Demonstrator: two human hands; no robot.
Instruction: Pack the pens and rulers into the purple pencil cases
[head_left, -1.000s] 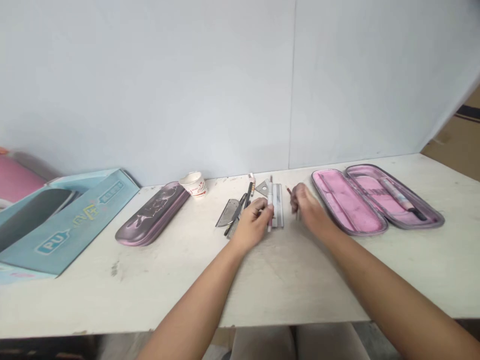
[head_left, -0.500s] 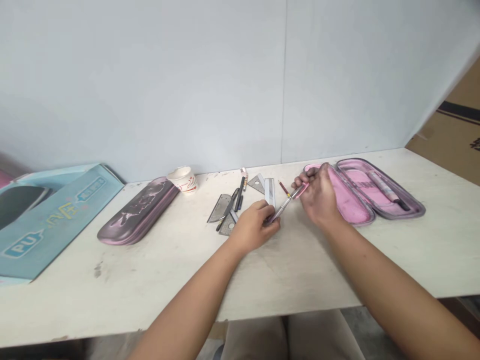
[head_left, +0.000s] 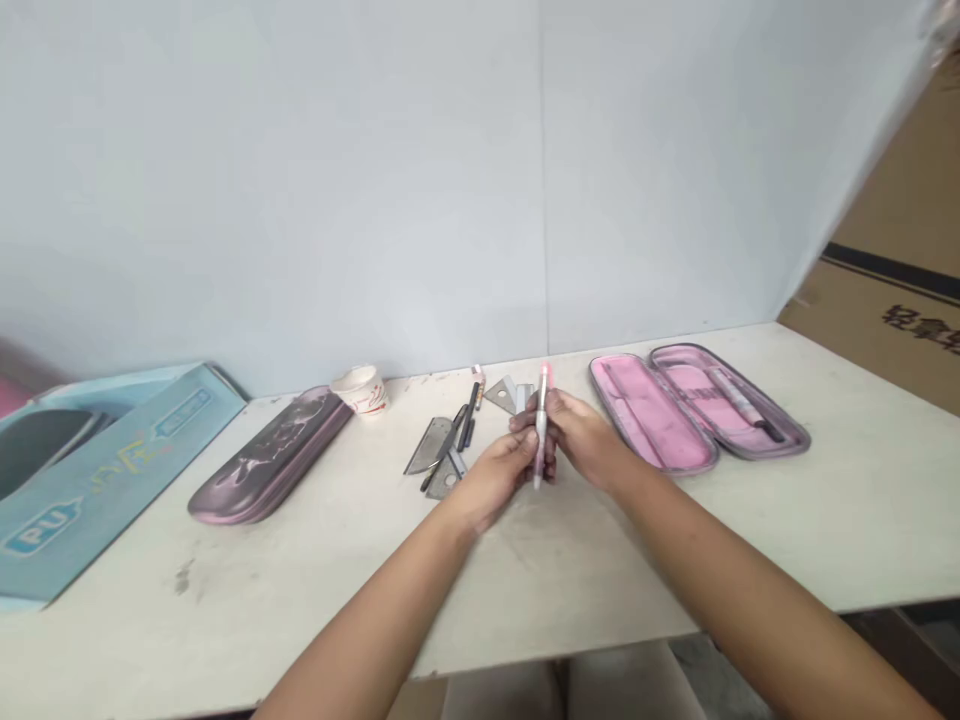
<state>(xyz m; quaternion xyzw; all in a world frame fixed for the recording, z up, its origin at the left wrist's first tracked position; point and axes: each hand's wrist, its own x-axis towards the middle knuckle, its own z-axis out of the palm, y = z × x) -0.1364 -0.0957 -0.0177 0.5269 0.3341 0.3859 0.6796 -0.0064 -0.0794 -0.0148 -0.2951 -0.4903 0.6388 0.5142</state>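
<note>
Both my hands meet over the middle of the white table (head_left: 570,570) and hold one pink and clear pen (head_left: 541,400) upright between them. My left hand (head_left: 496,470) pinches its lower part. My right hand (head_left: 581,440) closes round it from the right. Just behind the hands lies a small heap of stationery (head_left: 457,435): set squares, a ruler, dark pens. An open pencil case with pink lining (head_left: 694,405) lies to the right, a pen strapped in its far half.
A shut purple pencil case (head_left: 262,460) lies left of the heap, with a small white paper cup (head_left: 361,388) behind it. A light blue carton (head_left: 90,470) fills the far left. A pale wall backs the table. Brown cardboard (head_left: 892,290) stands at the right.
The pen has been lifted from a slanted, low position to upright between both hands. My right hand came back left from the open case. The view has shifted a little rightward.
</note>
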